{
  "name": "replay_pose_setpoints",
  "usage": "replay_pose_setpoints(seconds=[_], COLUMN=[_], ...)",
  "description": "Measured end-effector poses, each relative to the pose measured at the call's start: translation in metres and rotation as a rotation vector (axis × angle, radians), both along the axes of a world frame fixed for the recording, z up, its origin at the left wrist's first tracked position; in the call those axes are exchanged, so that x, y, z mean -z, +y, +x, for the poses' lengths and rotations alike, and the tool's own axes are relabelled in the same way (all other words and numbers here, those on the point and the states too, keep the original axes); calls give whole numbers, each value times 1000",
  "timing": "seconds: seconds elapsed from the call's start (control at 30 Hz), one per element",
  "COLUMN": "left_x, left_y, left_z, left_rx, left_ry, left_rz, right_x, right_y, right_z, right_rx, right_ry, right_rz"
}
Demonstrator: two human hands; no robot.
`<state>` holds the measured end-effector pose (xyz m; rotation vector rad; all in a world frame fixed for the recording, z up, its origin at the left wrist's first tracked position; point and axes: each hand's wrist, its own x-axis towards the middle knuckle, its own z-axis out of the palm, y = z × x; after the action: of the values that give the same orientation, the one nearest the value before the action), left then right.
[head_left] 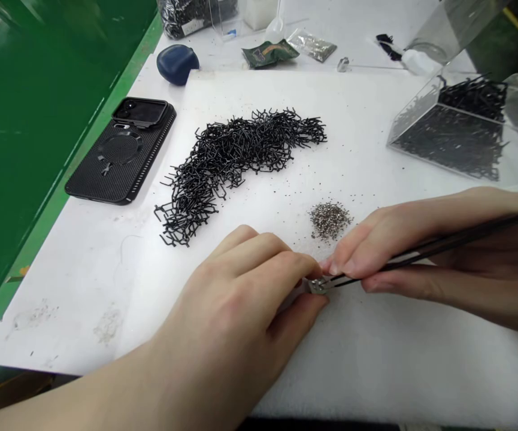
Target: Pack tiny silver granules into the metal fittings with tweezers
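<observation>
My left hand point(245, 287) pinches a small metal part point(318, 286) between thumb and fingertips, low over the white mat point(241, 347). In my right hand point(402, 245) is a pair of black tweezers point(442, 245); their tips reach the metal part. Right beyond the fingertips lies a small heap of tiny shiny metal pieces point(329, 220), with a few grains scattered round it. Farther back, a curved pile of bent black pins point(241, 143) spreads across the mat. Fingers partly cover the metal part, so its full shape is hidden.
At left lies a black phone point(121, 149), near a dark blue rounded object point(178, 64). A clear box point(451, 137) of black pieces stands at right. Along the back are a green packet point(270, 54), a clear bag point(312, 45) and a black plastic-wrapped bundle point(187, 18).
</observation>
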<state>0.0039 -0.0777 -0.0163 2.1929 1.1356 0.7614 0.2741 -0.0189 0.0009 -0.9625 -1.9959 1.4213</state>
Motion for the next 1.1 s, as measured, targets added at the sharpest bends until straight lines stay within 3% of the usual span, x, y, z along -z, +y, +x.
replay_pose_setpoints(seconds=[0.13,0.47,1.1], left_x=[-4,-5,-5], left_y=[2,0,1], left_z=[1,0,0], left_rx=[-14,-5,3], left_ry=[-31,-10,-14], left_rz=[55,11,4], right_x=[-1,2,6], right_y=[0,-1,-5], right_z=[0,3,5], right_rx=[-4,-15,47], right_ry=[-7,-6,-30], right_rz=[10,-17,105])
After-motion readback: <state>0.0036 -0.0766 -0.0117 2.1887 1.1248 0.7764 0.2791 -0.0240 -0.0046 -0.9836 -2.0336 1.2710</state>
